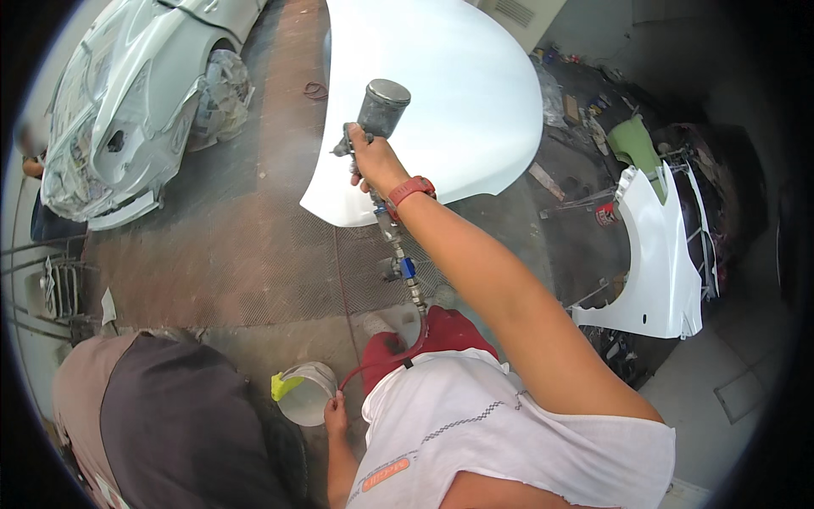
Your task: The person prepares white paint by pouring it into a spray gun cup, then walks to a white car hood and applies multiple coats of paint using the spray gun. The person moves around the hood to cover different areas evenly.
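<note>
My right hand (367, 157), with a red watch on its wrist, is closed on a spray gun (343, 144) with a grey metal cup (383, 109), held up over the near edge of a white car hood (432, 59). Metal fittings and a blue valve (408, 268) hang below the gun, joined to a red hose (381, 365). Low at my left side, my left hand (335, 414) is closed on that hose, beside a pale round container (301, 394) with a yellow-green piece on its rim.
A masked car body (119, 102) stands at upper left, a partly seen person (32, 167) behind it. A dark draped shape (170, 424) fills lower left. At right, a white fender (670, 280) and a green panel (636, 140) sit on stands, with clutter behind.
</note>
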